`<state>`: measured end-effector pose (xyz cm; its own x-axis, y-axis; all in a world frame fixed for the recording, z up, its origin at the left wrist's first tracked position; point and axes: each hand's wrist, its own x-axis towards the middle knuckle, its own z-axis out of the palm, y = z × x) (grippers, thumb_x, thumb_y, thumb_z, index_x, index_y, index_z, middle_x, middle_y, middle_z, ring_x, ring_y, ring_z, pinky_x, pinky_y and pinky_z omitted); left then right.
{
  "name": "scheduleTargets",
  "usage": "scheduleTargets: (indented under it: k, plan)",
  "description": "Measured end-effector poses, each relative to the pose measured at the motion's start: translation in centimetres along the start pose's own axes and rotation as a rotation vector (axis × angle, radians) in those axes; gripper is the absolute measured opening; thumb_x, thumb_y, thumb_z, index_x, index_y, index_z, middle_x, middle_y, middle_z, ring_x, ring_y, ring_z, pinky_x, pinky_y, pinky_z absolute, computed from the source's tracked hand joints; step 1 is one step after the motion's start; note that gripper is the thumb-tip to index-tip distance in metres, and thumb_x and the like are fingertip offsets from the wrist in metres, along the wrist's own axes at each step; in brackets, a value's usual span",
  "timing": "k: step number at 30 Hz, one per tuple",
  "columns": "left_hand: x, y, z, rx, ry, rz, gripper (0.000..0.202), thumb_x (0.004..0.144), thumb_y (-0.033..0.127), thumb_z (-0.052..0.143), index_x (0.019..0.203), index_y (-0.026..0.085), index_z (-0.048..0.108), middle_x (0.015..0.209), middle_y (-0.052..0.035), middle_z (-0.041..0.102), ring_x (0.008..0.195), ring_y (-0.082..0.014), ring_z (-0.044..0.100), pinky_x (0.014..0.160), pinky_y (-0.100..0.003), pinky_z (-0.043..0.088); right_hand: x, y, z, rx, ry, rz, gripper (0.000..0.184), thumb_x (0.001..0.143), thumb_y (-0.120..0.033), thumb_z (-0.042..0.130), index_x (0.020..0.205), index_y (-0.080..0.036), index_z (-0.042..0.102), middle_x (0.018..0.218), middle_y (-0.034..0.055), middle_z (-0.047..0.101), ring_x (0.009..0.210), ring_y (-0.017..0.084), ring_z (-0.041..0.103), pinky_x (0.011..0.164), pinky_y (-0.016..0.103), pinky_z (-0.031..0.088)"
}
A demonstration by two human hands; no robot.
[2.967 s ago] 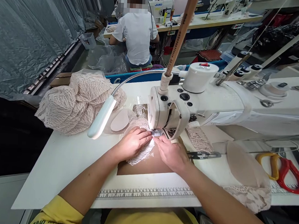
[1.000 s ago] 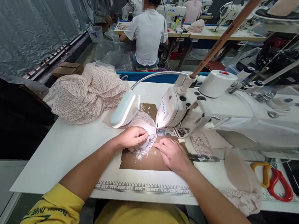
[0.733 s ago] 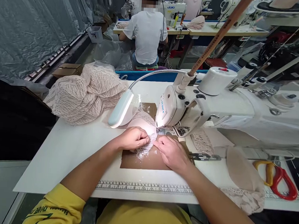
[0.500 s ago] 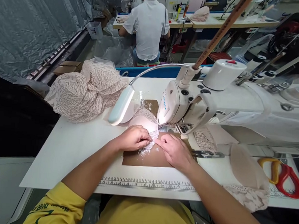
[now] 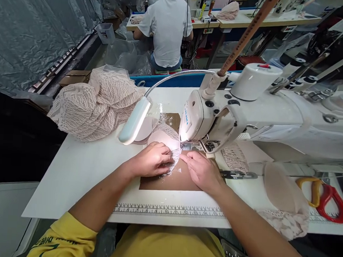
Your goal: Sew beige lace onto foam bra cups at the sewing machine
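Observation:
A pale pink bra cup with lace fabric (image 5: 175, 155) lies under the head of the white sewing machine (image 5: 197, 116), lit by its lamp. My left hand (image 5: 153, 160) is closed, its curled fingers pressing and gripping the lace just below the smooth cup. From the other side, my right hand (image 5: 202, 171) holds the lace edge close to the needle area, index finger forward and the other fingers folded. The needle itself is too small to make out. Beneath the fabric is a brown sheet (image 5: 182, 181) on the white table.
A large heap of lace fabric (image 5: 94, 104) sits at the left. A lamp (image 5: 134, 120) leans over the work. Thread snips (image 5: 238, 175), a loose cup (image 5: 281, 187) and red-and-yellow-handled scissors (image 5: 327, 196) lie right. A person in white (image 5: 169, 31) sits ahead.
My left hand's fingers have shifted slightly on the lace, and my right hand's fingertips sit a little nearer the machine head. The view has moved slightly.

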<state>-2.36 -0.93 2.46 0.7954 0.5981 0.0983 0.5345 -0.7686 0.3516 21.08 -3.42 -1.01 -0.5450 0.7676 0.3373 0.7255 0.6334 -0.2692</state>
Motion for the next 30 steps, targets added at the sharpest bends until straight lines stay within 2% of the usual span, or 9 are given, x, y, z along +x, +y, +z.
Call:
scheduleTargets:
  k: [6,11,15,19,26,30]
  plan:
    - [-0.1,-0.2,0.0,-0.024,-0.042,-0.01,0.029,0.087,0.04,0.059,0.106,0.02,0.066,0.099,-0.0067,0.062,0.093,-0.0218,0.054,0.087,-0.035,0.04,0.2,-0.1,0.1,-0.079,-0.121,0.003,0.041,0.084,-0.005,0.042,0.114,-0.02,0.065,0.086,0.0044,0.059,0.071,0.015,0.049,0.059,0.027,0.031]
    - [0.3,-0.3,-0.1,0.004,0.039,0.014,0.025,0.092,0.034,0.051,0.103,0.016,0.065,0.101,-0.0085,0.063,0.091,-0.0202,0.056,0.082,-0.033,0.043,0.3,-0.3,-0.1,-0.101,-0.162,0.008,0.04,0.082,-0.004,0.043,0.111,-0.02,0.066,0.085,0.0048,0.058,0.072,0.016,0.047,0.058,0.028,0.029]
    - [1.2,-0.4,0.7,0.133,0.064,0.076,0.028,0.096,0.023,0.04,0.113,0.015,0.061,0.118,-0.0106,0.062,0.1,-0.0208,0.056,0.087,-0.035,0.044,0.4,-0.6,-0.2,-0.132,-0.148,-0.001,0.036,0.082,-0.004,0.044,0.105,-0.018,0.067,0.083,0.0055,0.058,0.074,0.017,0.046,0.06,0.029,0.029]
    - [1.4,-0.8,1.8,0.183,0.04,0.122,0.033,0.096,0.019,0.04,0.124,0.015,0.055,0.128,-0.0111,0.058,0.111,-0.0217,0.053,0.09,-0.036,0.045,0.3,-0.9,-0.3,-0.149,-0.125,0.002,0.037,0.079,-0.001,0.044,0.101,-0.018,0.067,0.078,0.0052,0.057,0.074,0.018,0.045,0.061,0.029,0.028]
    - [1.7,0.0,2.1,0.217,0.066,0.045,0.033,0.097,0.022,0.038,0.122,0.014,0.058,0.129,-0.0113,0.058,0.11,-0.024,0.053,0.087,-0.038,0.046,0.5,-0.9,-0.3,-0.179,-0.105,0.039,0.036,0.079,-0.002,0.044,0.101,-0.019,0.067,0.079,0.0055,0.057,0.067,0.017,0.043,0.057,0.03,0.026]
    - [1.9,0.5,1.9,0.192,0.065,0.001,0.035,0.097,0.025,0.039,0.125,0.012,0.056,0.129,-0.0117,0.058,0.113,-0.0256,0.051,0.092,-0.04,0.044,0.7,-0.8,-0.2,-0.176,-0.07,0.068,0.036,0.08,-0.003,0.045,0.104,-0.017,0.067,0.08,0.0057,0.057,0.061,0.015,0.039,0.056,0.03,0.024]
